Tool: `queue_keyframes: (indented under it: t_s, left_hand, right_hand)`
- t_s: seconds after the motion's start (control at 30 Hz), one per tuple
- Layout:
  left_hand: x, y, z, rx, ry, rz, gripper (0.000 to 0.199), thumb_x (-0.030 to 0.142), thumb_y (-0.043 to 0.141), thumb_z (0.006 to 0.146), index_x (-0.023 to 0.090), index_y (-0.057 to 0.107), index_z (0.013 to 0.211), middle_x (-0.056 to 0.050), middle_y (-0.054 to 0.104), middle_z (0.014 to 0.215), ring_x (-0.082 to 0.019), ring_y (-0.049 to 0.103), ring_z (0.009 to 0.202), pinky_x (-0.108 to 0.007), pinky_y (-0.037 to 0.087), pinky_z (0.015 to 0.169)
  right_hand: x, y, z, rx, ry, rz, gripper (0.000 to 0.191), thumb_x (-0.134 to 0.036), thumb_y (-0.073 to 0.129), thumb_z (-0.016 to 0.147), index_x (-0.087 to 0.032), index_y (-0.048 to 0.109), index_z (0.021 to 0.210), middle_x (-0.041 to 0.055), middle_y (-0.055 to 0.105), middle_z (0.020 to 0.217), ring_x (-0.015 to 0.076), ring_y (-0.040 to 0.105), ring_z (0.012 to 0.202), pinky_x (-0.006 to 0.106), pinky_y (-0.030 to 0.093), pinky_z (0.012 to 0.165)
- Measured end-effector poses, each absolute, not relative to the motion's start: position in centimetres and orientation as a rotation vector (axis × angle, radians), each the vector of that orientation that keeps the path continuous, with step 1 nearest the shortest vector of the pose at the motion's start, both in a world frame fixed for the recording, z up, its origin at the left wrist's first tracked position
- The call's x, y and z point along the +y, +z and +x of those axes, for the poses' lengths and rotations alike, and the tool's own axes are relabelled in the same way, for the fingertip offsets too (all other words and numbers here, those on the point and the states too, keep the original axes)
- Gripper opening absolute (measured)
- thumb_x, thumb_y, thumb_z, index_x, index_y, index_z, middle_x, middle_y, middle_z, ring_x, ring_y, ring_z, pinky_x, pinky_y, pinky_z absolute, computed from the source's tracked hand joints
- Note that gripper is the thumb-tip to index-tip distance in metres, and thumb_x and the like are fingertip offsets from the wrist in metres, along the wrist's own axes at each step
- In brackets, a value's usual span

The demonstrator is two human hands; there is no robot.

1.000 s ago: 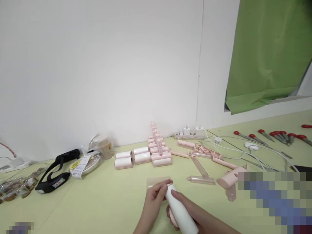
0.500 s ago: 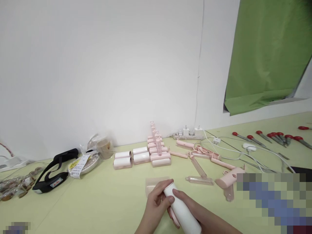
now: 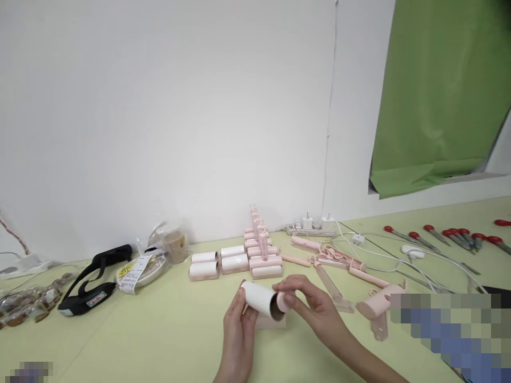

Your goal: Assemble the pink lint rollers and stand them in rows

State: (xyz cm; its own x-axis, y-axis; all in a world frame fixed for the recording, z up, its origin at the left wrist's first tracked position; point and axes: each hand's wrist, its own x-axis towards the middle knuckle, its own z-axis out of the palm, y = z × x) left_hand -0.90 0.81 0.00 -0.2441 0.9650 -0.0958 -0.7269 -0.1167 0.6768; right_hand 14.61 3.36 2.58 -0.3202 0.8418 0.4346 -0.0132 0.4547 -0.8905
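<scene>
My left hand (image 3: 238, 330) is closed around a white lint roller roll (image 3: 258, 298), which lies slanted with its hollow brown end facing right. At that end, my right hand (image 3: 313, 303) pinches a small pink round end piece (image 3: 283, 301). Whether the piece enters the tube or only sits beside its mouth I cannot tell. A clear pinkish cover (image 3: 272, 322) lies on the table, partly hidden behind the roll. Farther back stand white rolls in pink holders (image 3: 235, 263) and a row of pink lint rollers (image 3: 265, 260) with upright handles.
Pink handles and clear parts (image 3: 331, 282) are scattered to the right, near a pink roller body (image 3: 377, 302) and white cables (image 3: 413, 251). Red-tipped tools (image 3: 419, 239) lie farther right. On the left are a black strap (image 3: 90, 298), a wrapped bowl (image 3: 147, 274) and a cup (image 3: 174, 244).
The roll has turned, its hollow end now facing right, and moved up and left. My right hand has left its side and holds the pink end piece at the opening.
</scene>
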Motion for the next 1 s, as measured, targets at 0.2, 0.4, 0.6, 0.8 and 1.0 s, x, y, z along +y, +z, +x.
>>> queue_keyframes:
  t_s: [0.2,0.4,0.6,0.8,1.0]
  left_hand:
    - [0.4,0.2,-0.7,0.651,1.637,0.344,0.021,0.021,0.056,0.077,0.012,0.061,0.096,-0.008,0.064,0.091,-0.016,0.059,0.088,-0.023,0.049,0.078]
    - [0.4,0.7,-1.3,0.637,1.623,0.315,0.022,0.020,0.054,0.077,0.012,0.060,0.096,-0.007,0.066,0.086,-0.017,0.060,0.087,-0.024,0.050,0.076]
    - [0.6,0.4,-2.3,0.689,1.537,0.238,0.018,0.018,0.051,0.077,0.011,0.061,0.090,-0.008,0.066,0.080,-0.017,0.063,0.076,-0.025,0.052,0.069]
    - [0.7,0.1,-3.0,0.665,1.411,0.129,0.019,0.028,0.058,0.072,0.019,0.056,0.088,-0.003,0.062,0.071,-0.013,0.060,0.052,-0.021,0.050,0.042]
    - [0.6,1.6,-3.0,0.592,1.498,0.163,0.017,0.032,0.047,0.080,0.015,0.048,0.078,0.001,0.054,0.067,-0.004,0.045,0.039,-0.014,0.040,0.030]
  right_hand:
    - [2.6,2.5,11.8,-1.795,0.911,-0.629,0.018,-0.032,0.050,0.080,-0.029,0.063,0.092,0.0036,0.048,0.121,0.0230,0.040,0.113,0.039,0.033,0.094]
    - [2.6,2.5,10.8,-1.821,0.913,-0.648,0.032,-0.029,0.047,0.083,-0.030,0.049,0.115,0.0035,0.056,0.111,0.0190,0.048,0.104,0.033,0.039,0.088]
    - [1.3,3.8,9.9,-2.157,0.459,-0.479,0.030,-0.025,0.042,0.086,-0.027,0.050,0.115,0.0034,0.059,0.109,0.0191,0.049,0.102,0.033,0.036,0.088]
    - [2.9,3.3,11.4,-2.230,0.202,-0.498,0.049,-0.027,0.041,0.084,-0.026,0.026,0.130,0.0037,0.046,0.126,0.0175,0.041,0.113,0.030,0.029,0.095]
    - [14.9,1.8,16.0,-1.985,0.159,-1.358,0.034,-0.011,0.044,0.073,-0.016,0.054,0.105,0.0124,0.053,0.111,0.0261,0.043,0.106,0.040,0.027,0.091]
